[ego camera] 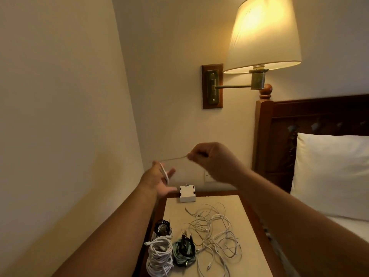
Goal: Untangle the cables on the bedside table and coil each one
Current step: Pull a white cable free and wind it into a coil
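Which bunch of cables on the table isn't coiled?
The white tangle on the right, sprawled in loose loops; the black coil, white coil and green coil beside it are wound tight.

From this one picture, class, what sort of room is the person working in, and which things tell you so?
Most likely a bedroom, perhaps a hotel room: a wooden headboard with a white pillow, a lit wall lamp on a swing arm, and a bedside table.

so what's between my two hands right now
A thin, blurred stretch of white cable runs from the loops round the left hand to where the right hand pinches it, as the head view shows.
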